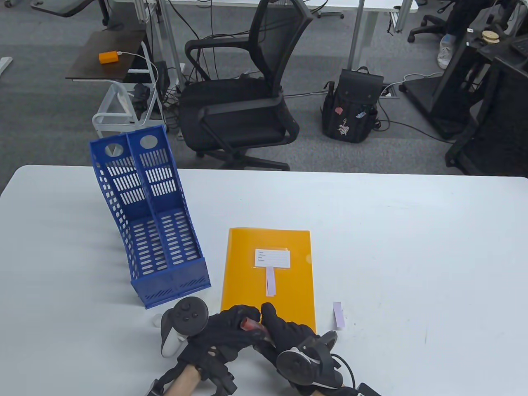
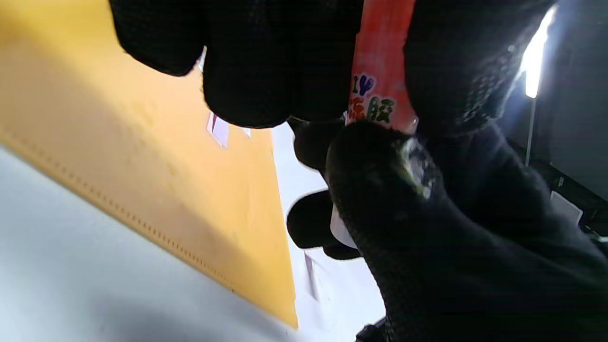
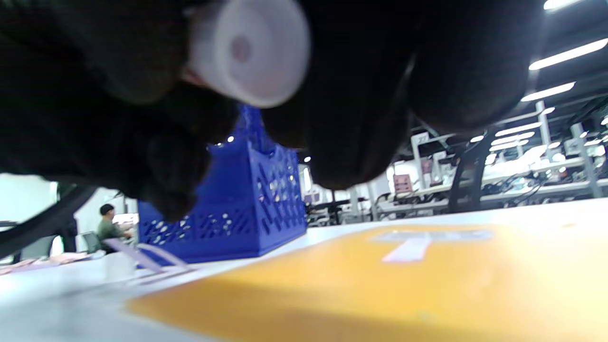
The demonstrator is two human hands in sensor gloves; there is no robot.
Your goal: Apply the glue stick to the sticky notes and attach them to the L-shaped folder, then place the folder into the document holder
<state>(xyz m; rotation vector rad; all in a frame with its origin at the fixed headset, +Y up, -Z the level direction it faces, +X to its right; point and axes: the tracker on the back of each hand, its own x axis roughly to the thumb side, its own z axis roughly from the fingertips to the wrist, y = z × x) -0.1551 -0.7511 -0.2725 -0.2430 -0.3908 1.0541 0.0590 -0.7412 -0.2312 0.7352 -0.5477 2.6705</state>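
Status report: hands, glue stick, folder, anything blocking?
Left hand and right hand both gripping glue stick. One sticky note lying on yellow folder, another loose on table. Document holder unobstructed.

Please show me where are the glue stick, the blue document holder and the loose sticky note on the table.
glue stick [image 1: 250,324], table view, red barrel between both hands.
blue document holder [image 1: 173,280], table view, front wall.
loose sticky note [image 1: 338,315], table view, strip's middle.

Beyond the far edge of the white table [image 1: 412,231], grey carpet [image 1: 41,107] covers the floor. A black mesh office chair [image 1: 243,95] stands near that edge, a black backpack [image 1: 352,107] on the floor to its right. A dark side table [image 1: 105,57] carries a small orange box [image 1: 108,57]. Ceiling strip lights [image 3: 551,90] glow.
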